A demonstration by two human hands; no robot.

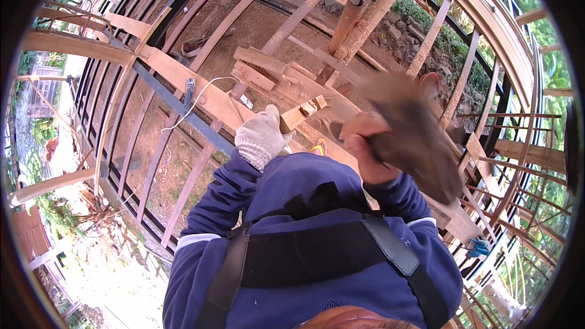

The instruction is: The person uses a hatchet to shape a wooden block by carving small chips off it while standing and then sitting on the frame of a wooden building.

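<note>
- Small wood block (297, 116) sits on the timber frame (201, 94), just ahead of the gloved left hand (262, 137), which touches its near end; fingers curled on it, grip looks closed but partly hidden
- Right hand (365, 152), bare, fist shut around a blurred dark brown tool (414, 140), raised close to the head camera; blur suggests a fast swing
- Risk: left hand right beside the block, so an off-line blow could land on the fingers
- Risk: block small and held at one end only, could tip or skip off the frame into the open gaps below
- Risk: white cord (201, 99) draped over the beam nearby could snag
- Risk: loose offcuts (268, 67) stacked beyond could get knocked off
</note>
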